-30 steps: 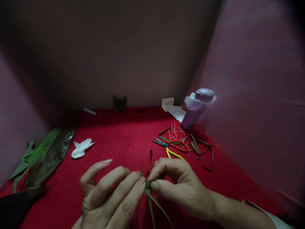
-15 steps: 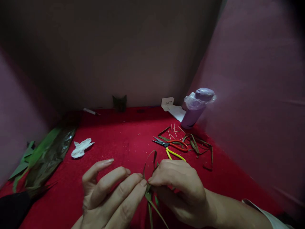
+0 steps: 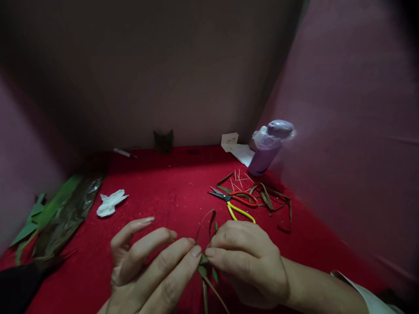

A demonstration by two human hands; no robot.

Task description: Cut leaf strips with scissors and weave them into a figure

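Observation:
My left hand (image 3: 160, 274) pinches a knotted or folded brownish-green leaf strip (image 3: 203, 268) between thumb and fingertips, its other fingers raised and spread. From the right, my right hand (image 3: 250, 264) grips the same strip close by, fingers curled; part of what it holds is hidden. A thin loop of the strip (image 3: 207, 213) rises above the fingertips, and narrow ends hang below. A small bright green leaf tip shows beside my right fingers. Beyond that hand lie scissors (image 3: 225, 197) with one red and one yellow handle, blades slightly apart.
Several toothpicks (image 3: 238, 176) and loose leaf strips (image 3: 266, 198) lie right. Behind them stand a purple cup (image 3: 263, 159) with clear plastic and papers (image 3: 242, 153). Left are crumpled tissue (image 3: 112, 203) and long leaves (image 3: 62, 218). A dark leaf piece (image 3: 163, 141) stands by the back wall.
My right thumb has straightened along the strip and its fingers have shifted slightly. The leaf loop has tilted and sunk a little; my left hand keeps its pinch.

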